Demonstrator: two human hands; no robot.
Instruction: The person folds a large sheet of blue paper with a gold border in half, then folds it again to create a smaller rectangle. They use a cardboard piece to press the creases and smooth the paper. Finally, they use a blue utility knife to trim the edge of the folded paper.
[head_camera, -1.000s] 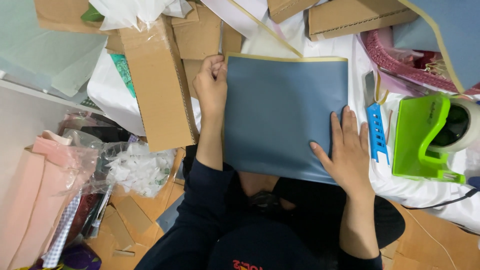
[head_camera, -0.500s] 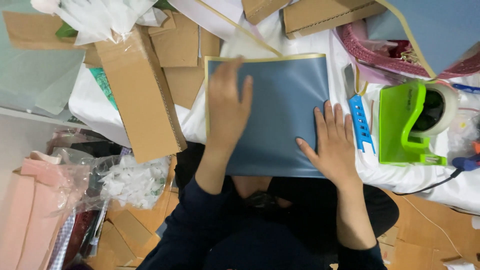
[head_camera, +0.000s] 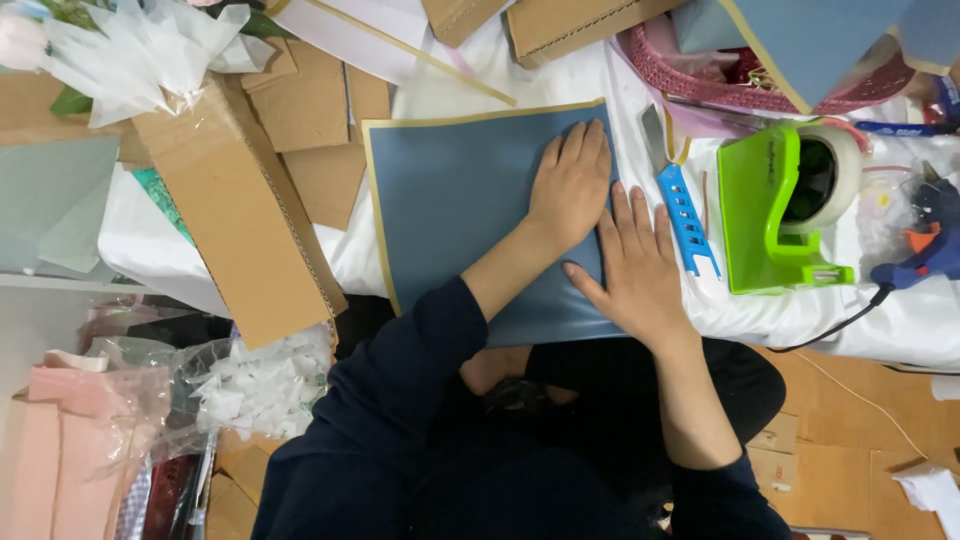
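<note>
Blue-grey paper sheet (head_camera: 460, 210) with a gold edge lay flat under my fingers. My left hand (head_camera: 572, 185) and right hand (head_camera: 640, 275) were both spread open, palms down, grasping nothing. Pressing evenly outward from the fingertips seemed best for a crisp result.

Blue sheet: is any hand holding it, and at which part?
Neither grips it. Left hand and right hand press flat on the blue sheet, near its right edge.
</note>
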